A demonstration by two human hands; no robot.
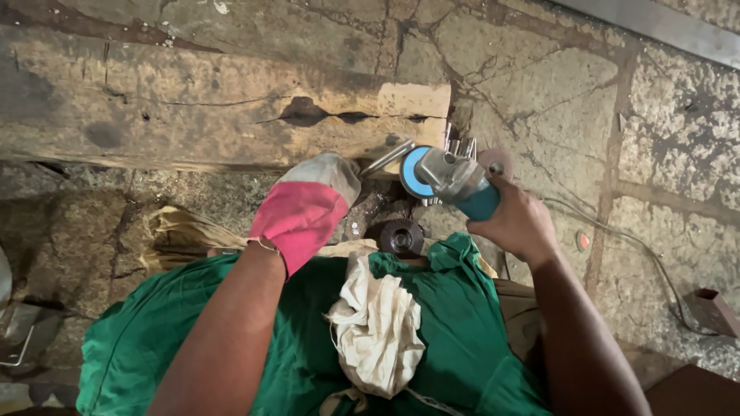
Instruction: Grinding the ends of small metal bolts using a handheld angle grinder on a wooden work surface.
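My right hand (518,222), bare, grips a teal angle grinder (456,182) by its body, with the metal head and blue-faced disc pointing left. A pink and grey glove covers my left hand (310,206), which holds a flat metal spanner (388,157) against the grinder's disc. Both hands sit just below the end of a thick cracked wooden beam (193,104). A dark round disc (401,238) lies on the floor beneath the grinder. A worn reddish disc (496,163) lies behind the grinder.
Cracked stone paving (555,85) covers the floor. Green cloth (455,323) covers my lap, with a crumpled cream rag (376,327) on it. A power cable (647,258) trails right toward a small brown box (714,311). Several metal rods (459,143) stand by the beam's end.
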